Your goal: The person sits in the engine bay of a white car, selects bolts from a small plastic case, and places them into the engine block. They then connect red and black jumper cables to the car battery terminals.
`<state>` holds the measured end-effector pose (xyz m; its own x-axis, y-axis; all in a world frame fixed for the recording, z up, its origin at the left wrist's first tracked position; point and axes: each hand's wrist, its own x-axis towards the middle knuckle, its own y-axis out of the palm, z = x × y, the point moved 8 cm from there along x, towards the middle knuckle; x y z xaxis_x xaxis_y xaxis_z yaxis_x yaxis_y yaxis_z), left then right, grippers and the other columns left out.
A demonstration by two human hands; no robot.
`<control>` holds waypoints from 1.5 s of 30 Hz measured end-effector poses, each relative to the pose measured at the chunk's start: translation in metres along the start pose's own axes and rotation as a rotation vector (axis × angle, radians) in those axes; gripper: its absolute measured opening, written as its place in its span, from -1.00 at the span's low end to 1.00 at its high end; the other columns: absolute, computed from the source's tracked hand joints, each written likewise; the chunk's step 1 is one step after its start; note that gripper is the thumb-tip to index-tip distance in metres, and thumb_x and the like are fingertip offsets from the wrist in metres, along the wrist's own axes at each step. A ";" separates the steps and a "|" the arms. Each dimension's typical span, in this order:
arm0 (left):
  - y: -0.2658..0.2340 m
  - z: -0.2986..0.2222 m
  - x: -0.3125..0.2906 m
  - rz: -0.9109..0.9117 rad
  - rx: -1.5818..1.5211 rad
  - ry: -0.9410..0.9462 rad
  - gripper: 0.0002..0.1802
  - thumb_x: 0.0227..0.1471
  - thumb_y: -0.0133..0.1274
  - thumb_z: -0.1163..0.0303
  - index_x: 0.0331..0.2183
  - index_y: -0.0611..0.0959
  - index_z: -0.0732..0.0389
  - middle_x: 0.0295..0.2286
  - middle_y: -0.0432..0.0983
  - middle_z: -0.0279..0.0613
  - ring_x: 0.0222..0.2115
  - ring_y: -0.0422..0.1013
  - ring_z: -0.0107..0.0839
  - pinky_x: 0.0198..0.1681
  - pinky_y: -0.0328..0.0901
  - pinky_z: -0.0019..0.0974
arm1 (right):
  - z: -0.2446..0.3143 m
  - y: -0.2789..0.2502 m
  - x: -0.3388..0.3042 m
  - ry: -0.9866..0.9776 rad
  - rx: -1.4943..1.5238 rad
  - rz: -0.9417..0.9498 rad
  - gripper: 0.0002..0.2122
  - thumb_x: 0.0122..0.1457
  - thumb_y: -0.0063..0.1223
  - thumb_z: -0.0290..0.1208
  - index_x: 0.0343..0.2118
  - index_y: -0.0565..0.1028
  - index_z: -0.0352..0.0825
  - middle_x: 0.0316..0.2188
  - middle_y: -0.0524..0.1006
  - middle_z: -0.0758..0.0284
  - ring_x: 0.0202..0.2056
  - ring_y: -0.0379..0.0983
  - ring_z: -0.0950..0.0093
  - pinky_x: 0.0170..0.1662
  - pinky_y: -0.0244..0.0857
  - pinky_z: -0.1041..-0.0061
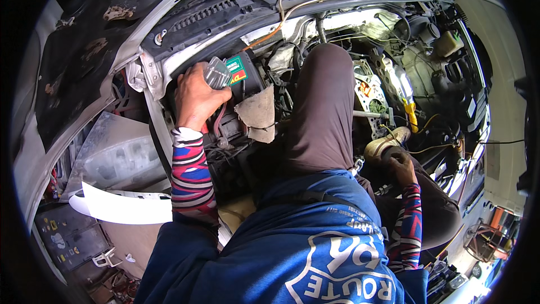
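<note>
My left hand (198, 94) is closed around a small clear plastic container (217, 73), next to the battery (247, 79) with its green, yellow and red label. A worn, stained piece of cloth or board (257, 114) sits just right of that hand. Low on the right, my right hand (401, 169) has curled fingers beside the light-coloured shoe (388, 142) on my foot. Whatever it grips is dark and I cannot make it out. Ahead of it, a yellow-handled work light (409, 110) shines next to an exposed metal engine part (369, 93).
I sit within a car's engine bay, my raised knee (323, 95) in the middle. Thin wires and an orange cable (264, 38) cross the bay. At left lie a white curved panel (121, 205) and a grey metal panel (121, 149). A capped reservoir (450, 43) stands far right.
</note>
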<state>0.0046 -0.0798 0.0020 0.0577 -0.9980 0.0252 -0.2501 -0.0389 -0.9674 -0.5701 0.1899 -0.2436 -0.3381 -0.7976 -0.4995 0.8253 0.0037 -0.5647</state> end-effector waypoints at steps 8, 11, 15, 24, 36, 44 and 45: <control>-0.030 -0.036 -0.023 -0.053 -0.406 0.165 -0.32 -0.30 0.38 0.30 -0.04 0.61 0.23 -0.16 0.59 0.04 -0.08 0.47 0.04 0.06 0.35 -0.04 | 0.038 -0.015 -0.014 0.094 0.348 -0.121 -0.69 0.28 0.13 -0.33 -0.02 0.57 -0.43 -0.24 0.65 0.25 -0.18 0.58 0.47 -0.12 0.42 0.48; -0.039 -0.083 -0.035 -0.017 -0.522 0.346 -0.33 -0.31 0.38 0.33 -0.05 0.59 0.21 -0.16 0.58 0.00 -0.10 0.47 0.01 0.03 0.35 -0.03 | 0.122 -0.020 -0.032 -0.214 0.418 -0.330 -0.67 0.35 0.09 -0.29 0.07 0.52 -0.39 -0.22 0.64 0.30 -0.31 0.56 0.59 -0.29 0.40 0.62; -0.023 -0.172 -0.067 0.007 -0.522 0.763 -0.21 -0.39 0.41 0.33 0.00 0.56 0.23 -0.16 0.55 0.04 -0.09 0.46 0.04 0.03 0.36 -0.03 | 0.212 0.032 -0.068 -0.302 0.812 0.065 -0.49 0.39 -0.04 -0.01 0.20 0.41 -0.33 -0.07 0.59 0.26 -0.12 0.53 0.47 -0.05 0.40 0.45; 0.056 -0.287 -0.156 0.242 -0.420 0.984 -0.19 -0.32 0.41 0.19 -0.01 0.53 0.39 -0.15 0.49 -0.02 -0.10 0.41 -0.11 -0.02 0.33 -0.04 | 0.235 0.067 -0.096 -0.068 1.723 0.357 -0.32 0.39 -0.28 0.25 0.26 0.36 -0.30 0.22 0.45 0.20 0.23 0.36 0.25 0.33 0.15 0.15; 0.052 -0.286 -0.110 0.280 -0.828 0.775 -0.69 0.24 0.12 0.25 -0.23 0.65 0.35 -0.42 0.61 0.15 -0.38 0.59 0.06 -0.33 0.43 -0.09 | 0.222 0.059 -0.096 -0.068 1.700 0.420 -0.48 0.39 -0.15 0.13 0.17 0.44 -0.19 0.02 0.59 0.24 -0.06 0.59 0.27 -0.13 0.56 0.12; 0.071 -0.283 -0.103 0.421 -0.955 0.699 -0.78 0.29 0.08 0.37 -0.20 0.65 0.35 -0.51 0.60 0.07 -0.49 0.61 -0.21 -0.41 0.41 -0.23 | 0.212 0.060 -0.099 0.010 1.631 0.425 -0.40 0.33 -0.08 0.22 0.25 0.36 -0.13 0.00 0.59 0.24 -0.08 0.59 0.28 -0.30 0.56 0.24; 0.076 -0.283 -0.103 0.456 -0.924 0.685 -0.77 0.30 0.06 0.37 -0.16 0.64 0.35 -0.47 0.62 0.02 -0.46 0.58 -0.30 -0.37 0.41 -0.27 | 0.211 0.060 -0.098 0.019 1.615 0.420 -0.39 0.32 -0.08 0.23 0.25 0.36 -0.13 0.00 0.59 0.23 -0.06 0.59 0.27 -0.29 0.56 0.23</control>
<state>-0.2936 0.0061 -0.0025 -0.6617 -0.7387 0.1283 -0.7187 0.5761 -0.3893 -0.3918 0.1414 -0.0902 0.0179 -0.8956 -0.4445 0.4368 -0.3929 0.8092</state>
